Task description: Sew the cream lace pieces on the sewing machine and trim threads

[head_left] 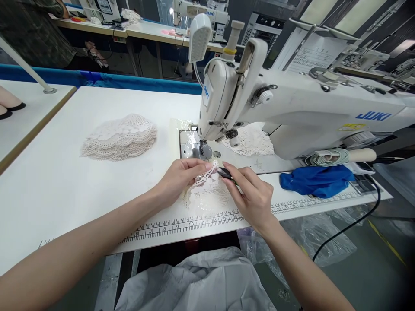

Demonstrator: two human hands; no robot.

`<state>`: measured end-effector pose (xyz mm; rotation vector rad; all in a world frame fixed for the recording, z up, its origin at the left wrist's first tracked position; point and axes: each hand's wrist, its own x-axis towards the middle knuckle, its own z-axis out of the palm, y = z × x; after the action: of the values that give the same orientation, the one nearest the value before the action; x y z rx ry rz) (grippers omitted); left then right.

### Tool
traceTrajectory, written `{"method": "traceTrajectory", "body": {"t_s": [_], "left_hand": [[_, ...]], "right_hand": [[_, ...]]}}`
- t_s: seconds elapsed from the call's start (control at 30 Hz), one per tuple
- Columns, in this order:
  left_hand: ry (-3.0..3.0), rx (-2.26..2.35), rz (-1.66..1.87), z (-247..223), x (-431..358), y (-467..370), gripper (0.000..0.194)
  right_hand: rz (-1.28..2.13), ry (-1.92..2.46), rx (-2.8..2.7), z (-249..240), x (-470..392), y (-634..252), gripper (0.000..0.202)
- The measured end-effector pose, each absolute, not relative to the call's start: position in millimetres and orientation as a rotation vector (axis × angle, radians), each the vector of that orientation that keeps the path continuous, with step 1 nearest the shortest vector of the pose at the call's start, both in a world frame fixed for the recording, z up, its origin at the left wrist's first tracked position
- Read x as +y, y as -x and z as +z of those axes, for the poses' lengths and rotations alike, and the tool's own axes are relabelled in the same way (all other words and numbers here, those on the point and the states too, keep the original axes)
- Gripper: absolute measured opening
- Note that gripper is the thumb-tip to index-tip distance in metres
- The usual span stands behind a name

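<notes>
"What's the room like?"

"A sewing workroom. Other machines [218, 19] stand along the top of the frame; a white surface [61, 190] fills the left and middle, and a large sewing machine [308, 101] reaches in from the right."

"And the hands?"

"At the centre. The left hand [177, 179] pinches the upper edge of a small lace piece [207, 196] between thumb and finger, probably to steady it. The lace piece lies between the hands, just in front of the needle plate [188, 144]."

"The right one?"

"The right hand [253, 190] has its fingers pinching a dark tool [224, 173], perhaps snips, tip at the lace edge, likely for fine control. I can't tell whether its blades are parted."

"Anything nearby?"

"A lace stack [121, 138] left of centre, seemingly kept handy, and a crumpled blue cloth [317, 180] at right, clear of the hands."
</notes>
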<state>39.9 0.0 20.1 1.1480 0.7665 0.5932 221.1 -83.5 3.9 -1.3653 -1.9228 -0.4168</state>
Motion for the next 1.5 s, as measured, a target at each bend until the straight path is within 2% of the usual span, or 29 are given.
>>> {"method": "traceTrajectory", "body": {"t_s": [0.33,1.23,1.5], "left_hand": [[-1.125,0.724,0.571,18.1,0.9,-39.6,0.031],[-1.156,0.756,0.557,17.8,0.2,-39.9,0.029],[-1.155,0.76,0.556,16.9,2.1,-40.2,0.028]], "right_hand": [[-0.457,1.418,-1.931,3.7,-84.4,-219.2,0.032],[-0.526,1.393,-1.939,1.4,-81.8,-219.7,0.032],[-0.361,1.393,-1.84,1.3,-81.2,-220.7,0.029]]}}
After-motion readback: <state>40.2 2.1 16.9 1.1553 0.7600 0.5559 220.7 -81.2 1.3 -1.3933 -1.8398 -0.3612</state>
